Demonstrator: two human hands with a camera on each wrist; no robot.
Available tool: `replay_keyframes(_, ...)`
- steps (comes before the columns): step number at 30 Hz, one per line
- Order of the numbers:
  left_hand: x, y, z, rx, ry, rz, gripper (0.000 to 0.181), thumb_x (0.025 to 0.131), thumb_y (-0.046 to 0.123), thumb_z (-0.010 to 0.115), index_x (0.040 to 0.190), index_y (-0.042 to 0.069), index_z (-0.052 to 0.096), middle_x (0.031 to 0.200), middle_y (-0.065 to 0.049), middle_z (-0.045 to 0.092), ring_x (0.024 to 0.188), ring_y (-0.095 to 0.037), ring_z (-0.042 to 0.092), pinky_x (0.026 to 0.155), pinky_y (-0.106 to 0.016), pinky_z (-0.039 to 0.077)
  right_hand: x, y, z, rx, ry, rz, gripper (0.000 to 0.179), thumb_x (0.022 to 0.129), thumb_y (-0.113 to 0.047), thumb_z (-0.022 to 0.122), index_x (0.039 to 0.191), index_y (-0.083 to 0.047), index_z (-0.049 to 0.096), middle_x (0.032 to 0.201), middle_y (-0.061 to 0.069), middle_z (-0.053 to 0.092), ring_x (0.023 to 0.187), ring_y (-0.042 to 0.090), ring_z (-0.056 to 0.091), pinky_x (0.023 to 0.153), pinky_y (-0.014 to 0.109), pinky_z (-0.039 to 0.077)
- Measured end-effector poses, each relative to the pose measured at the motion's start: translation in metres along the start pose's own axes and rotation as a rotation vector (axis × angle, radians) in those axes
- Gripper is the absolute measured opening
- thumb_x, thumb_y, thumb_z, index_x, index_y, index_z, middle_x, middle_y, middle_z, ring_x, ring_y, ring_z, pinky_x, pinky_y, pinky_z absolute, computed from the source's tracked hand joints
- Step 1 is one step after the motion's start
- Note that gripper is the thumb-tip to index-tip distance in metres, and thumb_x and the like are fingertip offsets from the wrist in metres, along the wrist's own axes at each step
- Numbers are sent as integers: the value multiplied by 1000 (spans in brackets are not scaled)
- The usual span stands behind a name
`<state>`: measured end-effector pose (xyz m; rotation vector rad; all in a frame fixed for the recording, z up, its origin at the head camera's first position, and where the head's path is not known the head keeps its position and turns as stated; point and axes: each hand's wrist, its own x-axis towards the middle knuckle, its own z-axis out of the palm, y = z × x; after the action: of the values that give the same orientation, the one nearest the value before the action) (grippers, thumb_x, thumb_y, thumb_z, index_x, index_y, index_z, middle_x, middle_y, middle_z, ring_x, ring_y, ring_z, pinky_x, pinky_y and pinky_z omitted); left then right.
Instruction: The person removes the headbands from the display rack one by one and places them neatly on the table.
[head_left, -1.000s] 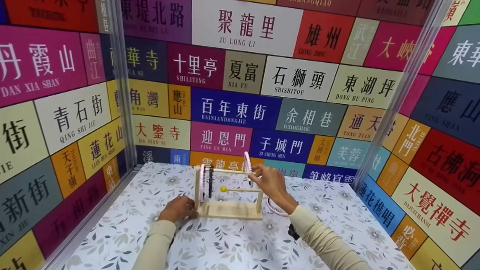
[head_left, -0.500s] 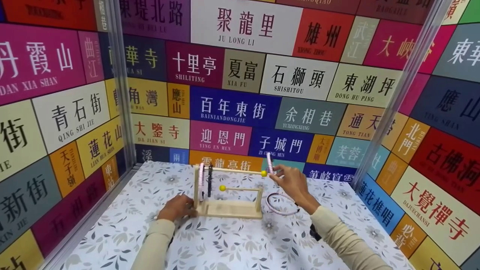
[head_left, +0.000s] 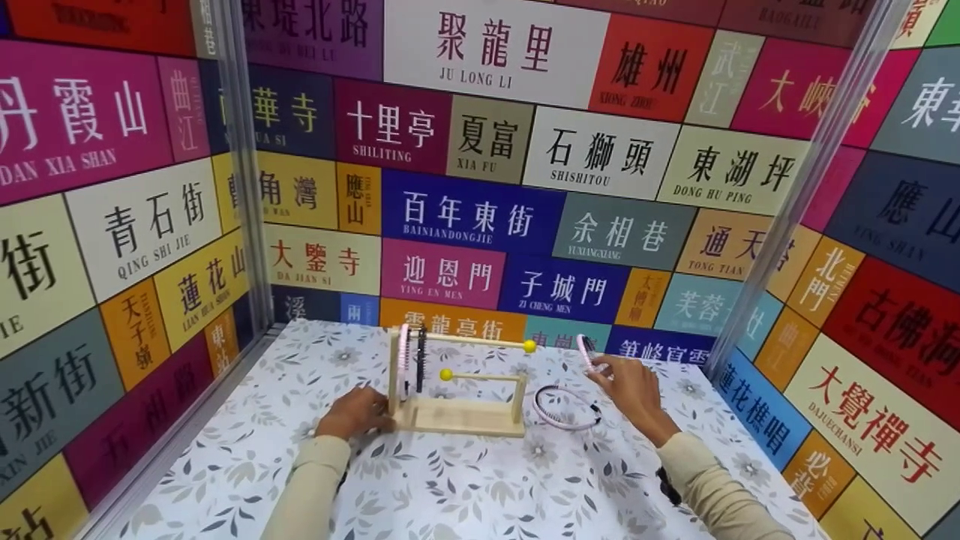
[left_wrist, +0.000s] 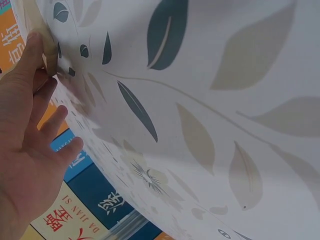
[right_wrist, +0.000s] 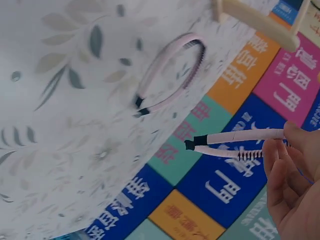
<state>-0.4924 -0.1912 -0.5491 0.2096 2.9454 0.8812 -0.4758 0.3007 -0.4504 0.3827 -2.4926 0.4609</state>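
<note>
Pale pink headband (right_wrist: 245, 135), clear of the wooden rack (head_left: 457, 418)
Right hand (head_left: 628, 386) pinches it toward the tabletop's (head_left: 465, 487) far edge; a light grip suits. Left hand (head_left: 352, 412), pinching the rack's left end, should steady it.

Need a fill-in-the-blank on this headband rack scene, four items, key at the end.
1. The right hand holds a headband coloured ____.
2. The wooden rack is gripped at one end by the person's other hand, the ____ one.
3. On the upper peg, a pink headband hangs next to one coloured ____.
4. The ball on that peg's tip is coloured ____.

Missing words: pink; left; black; yellow.
</note>
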Motion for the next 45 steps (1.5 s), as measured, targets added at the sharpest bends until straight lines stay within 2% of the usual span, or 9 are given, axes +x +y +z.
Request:
replay_keyframes(3, -2, 2, 0, -9, -13, -28, 41, 86, 26, 87, 121, 8, 77, 104, -1, 72, 81, -18, 60, 75, -37, 53, -8, 18, 4, -20, -18, 13, 25, 91, -23, 83, 113, -11, 81, 88, 9, 79, 61, 19, 69, 46, 34, 49)
replay_keyframes(8, -6, 3, -2, -4, -19, -22, 40, 87, 26, 86, 123, 10, 76, 107, -1, 72, 84, -16, 60, 76, -37, 53, -22, 50, 10, -38, -82, 60, 26, 90, -20, 82, 113, -8, 80, 89, 11, 78, 67, 22, 71, 49, 36, 53)
replay_keyframes(12, -9, 4, -4, -10, -20, -10, 42, 87, 26, 86, 124, 10, 76, 112, -3, 72, 88, -16, 61, 79, -39, 54, -34, 73, 17, -59, -102, 99, 25, 87, -16, 85, 109, -6, 81, 89, 12, 78, 67, 26, 72, 50, 40, 53)
replay_keyframes(20, -2, -2, -3, -20, -17, -28, 44, 84, 29, 88, 123, 11, 76, 113, -2, 72, 91, -17, 61, 84, -41, 54, -53, 97, 35, -107, -130, 103, 21, 78, -7, 86, 99, -5, 83, 81, 12, 77, 68, 34, 71, 55, 50, 53)
replay_keyframes(30, -2, -1, -2, 1, 9, 31, 41, 85, 25, 88, 121, 10, 78, 111, -3, 74, 87, -18, 59, 81, -42, 52, -64, 103, 53, -129, -137, 47, 15, 76, 0, 82, 91, -4, 83, 76, 13, 75, 62, 30, 69, 52, 48, 55)
replay_keyframes(36, -5, 0, -3, -23, 6, 16, 43, 84, 24, 89, 123, 10, 77, 121, -6, 73, 97, -18, 63, 88, -43, 54, -66, 101, 57, -125, -170, 69, 19, 75, 4, 77, 91, -5, 83, 81, 14, 76, 67, 34, 71, 56, 51, 56)
replay_keyframes(39, -4, -1, -3, -24, 6, 16, 42, 84, 23, 89, 122, 10, 77, 118, -5, 73, 94, -19, 63, 87, -44, 54, -67, 98, 55, -119, -190, 68, 19, 76, 5, 75, 91, -4, 83, 86, 16, 77, 70, 37, 71, 58, 52, 56)
replay_keyframes(42, -3, -2, -3, -34, 6, 13, 40, 84, 21, 89, 121, 10, 78, 113, -4, 73, 90, -19, 61, 85, -43, 53, -64, 95, 50, -105, -213, 81, 21, 78, 5, 74, 97, -1, 81, 91, 19, 76, 75, 41, 71, 62, 55, 56)
replay_keyframes(45, -2, -3, -2, -41, 4, 12, 38, 84, 21, 88, 119, 9, 78, 110, -2, 73, 87, -18, 59, 83, -43, 53, -57, 91, 41, -86, -251, 138, 28, 81, 1, 75, 108, 3, 77, 92, 19, 75, 79, 40, 71, 66, 56, 56)
